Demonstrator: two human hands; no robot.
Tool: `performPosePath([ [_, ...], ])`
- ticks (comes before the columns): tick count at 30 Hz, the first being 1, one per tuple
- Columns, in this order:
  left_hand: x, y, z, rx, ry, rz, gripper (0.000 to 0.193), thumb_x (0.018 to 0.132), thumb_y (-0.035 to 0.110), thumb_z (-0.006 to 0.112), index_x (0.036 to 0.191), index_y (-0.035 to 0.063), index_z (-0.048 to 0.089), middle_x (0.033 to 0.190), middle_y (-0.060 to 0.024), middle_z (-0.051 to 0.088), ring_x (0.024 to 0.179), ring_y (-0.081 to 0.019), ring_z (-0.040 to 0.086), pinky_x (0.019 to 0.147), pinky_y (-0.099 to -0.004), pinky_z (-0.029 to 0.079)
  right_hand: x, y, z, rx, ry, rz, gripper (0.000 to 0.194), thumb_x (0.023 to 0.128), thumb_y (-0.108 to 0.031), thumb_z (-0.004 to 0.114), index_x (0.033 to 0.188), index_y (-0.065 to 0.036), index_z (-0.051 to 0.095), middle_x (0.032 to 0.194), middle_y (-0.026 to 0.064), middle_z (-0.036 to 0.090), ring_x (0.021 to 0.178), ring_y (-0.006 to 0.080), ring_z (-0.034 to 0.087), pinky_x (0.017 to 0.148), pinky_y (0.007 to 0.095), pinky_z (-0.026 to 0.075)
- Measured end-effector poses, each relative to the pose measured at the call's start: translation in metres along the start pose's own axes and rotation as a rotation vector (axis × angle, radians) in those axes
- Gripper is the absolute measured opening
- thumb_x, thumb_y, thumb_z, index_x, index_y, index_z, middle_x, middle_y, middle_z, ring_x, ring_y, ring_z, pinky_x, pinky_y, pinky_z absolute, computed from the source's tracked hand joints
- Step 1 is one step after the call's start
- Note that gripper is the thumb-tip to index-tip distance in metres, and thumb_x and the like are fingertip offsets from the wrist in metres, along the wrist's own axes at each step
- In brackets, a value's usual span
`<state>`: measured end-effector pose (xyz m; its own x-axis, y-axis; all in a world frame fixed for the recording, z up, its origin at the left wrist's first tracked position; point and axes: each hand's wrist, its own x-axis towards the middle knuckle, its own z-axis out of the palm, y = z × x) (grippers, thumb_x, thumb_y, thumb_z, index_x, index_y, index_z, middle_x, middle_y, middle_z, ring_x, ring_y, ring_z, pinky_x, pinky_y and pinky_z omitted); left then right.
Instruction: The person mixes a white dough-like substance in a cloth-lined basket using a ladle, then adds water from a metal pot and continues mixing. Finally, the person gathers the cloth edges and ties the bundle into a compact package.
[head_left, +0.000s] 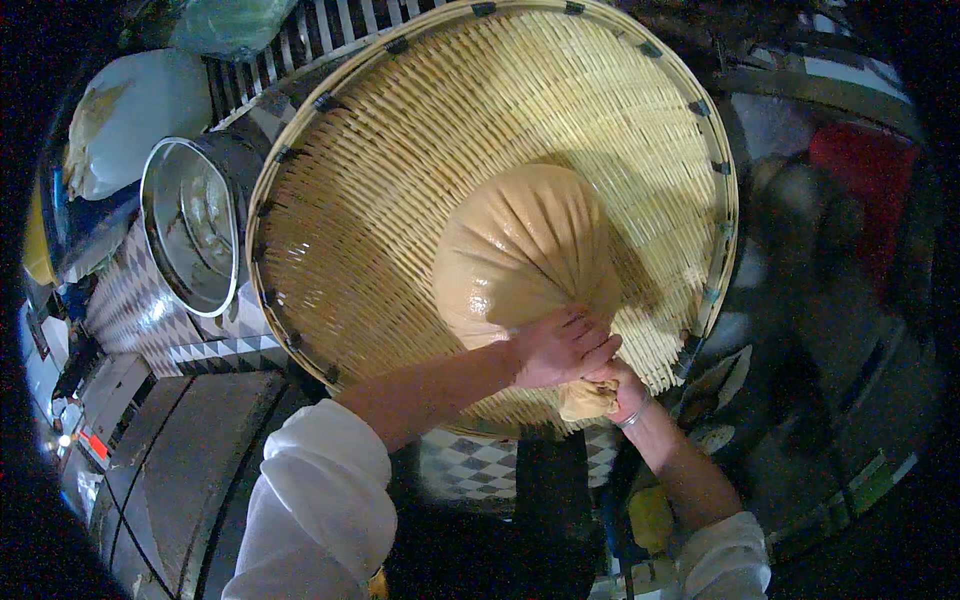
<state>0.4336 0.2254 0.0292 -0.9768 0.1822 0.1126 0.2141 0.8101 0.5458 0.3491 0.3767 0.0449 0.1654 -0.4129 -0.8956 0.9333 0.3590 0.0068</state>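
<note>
A full, rounded tan cloth bundle (517, 255) rests on a large round woven basket tray (375, 172). Its surface looks wet and shiny, and its pleats run together towards a gathered neck. My left hand (562, 345) is closed around that neck, against the lower side of the bundle. Just below it, my right hand (628, 386) grips the same cloth lower down, with a metal bangle on the wrist. The loose cloth end (589, 400) hangs out beneath both hands. My hands overlap, so part of the neck is hidden.
Left of the tray stands a metal pot (144, 199) with a bright rim. Beyond it lies a whitish plastic bag (150, 120). Checkered tiles (472, 465) show below the tray. A dark panelled surface (187, 465) fills the lower left; a red object (862, 187) sits in shadow at right.
</note>
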Motion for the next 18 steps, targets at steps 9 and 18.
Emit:
performPosePath([
  [9, 0.046, -0.018, 0.014, -0.320, -0.512, -0.287, 0.034, 0.059, 0.025, 0.059, 0.088, 0.0082, 0.052, 0.070, -0.0098, 0.058, 0.067, -0.0270, 0.056, 0.061, -0.0376, 0.043, -0.025, -0.060, 0.026, -1.218, 0.249, -0.333, 0.058, 0.065, -0.025, 0.063, 0.110, 0.003, 0.038, 0.106, 0.0160, 0.047, 0.093, 0.0267, 0.049, 0.079, 0.0359, 0.041],
  [18, 0.047, -0.026, 0.013, -0.474, -0.467, -0.510, 0.025, 0.061, 0.030, 0.056, 0.068, 0.0064, 0.057, 0.063, -0.0150, 0.057, 0.059, -0.0311, 0.056, 0.052, -0.0399, 0.045, 0.010, -0.047, 0.047, -1.851, 0.255, -1.118, 0.098, 0.046, -0.027, 0.075, 0.121, 0.003, 0.021, 0.122, 0.0257, 0.028, 0.108, 0.0417, 0.033, 0.088, 0.0440, 0.032],
])
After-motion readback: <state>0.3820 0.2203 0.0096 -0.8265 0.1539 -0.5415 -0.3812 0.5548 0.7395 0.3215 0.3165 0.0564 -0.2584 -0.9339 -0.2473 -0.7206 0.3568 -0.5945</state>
